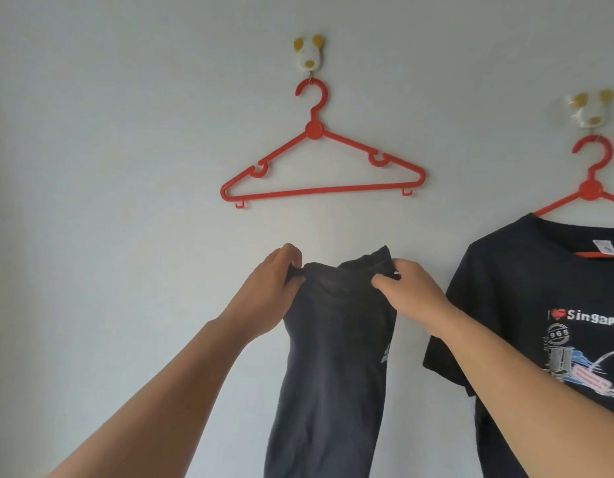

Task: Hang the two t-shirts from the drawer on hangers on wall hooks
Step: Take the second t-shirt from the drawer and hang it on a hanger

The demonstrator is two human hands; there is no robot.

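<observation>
Below the empty red plastic hanger [319, 167], the left hand [276, 288] and right hand [407, 291] pinch the top edge of a bunched dark navy cotton t-shirt [333, 357], which dangles before the pale wall [109, 167]. That hanger hangs from a white dog-shaped wall hook [309, 58]. Rightward, a black printed t-shirt [526, 305] hangs on a second red hanger [589, 188].

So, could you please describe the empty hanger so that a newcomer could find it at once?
On the pale wall, find the dog-shaped hook near the top centre. The red hanger hangs from it, bare, above both hands; its twin to the right carries a printed black t-shirt.
</observation>
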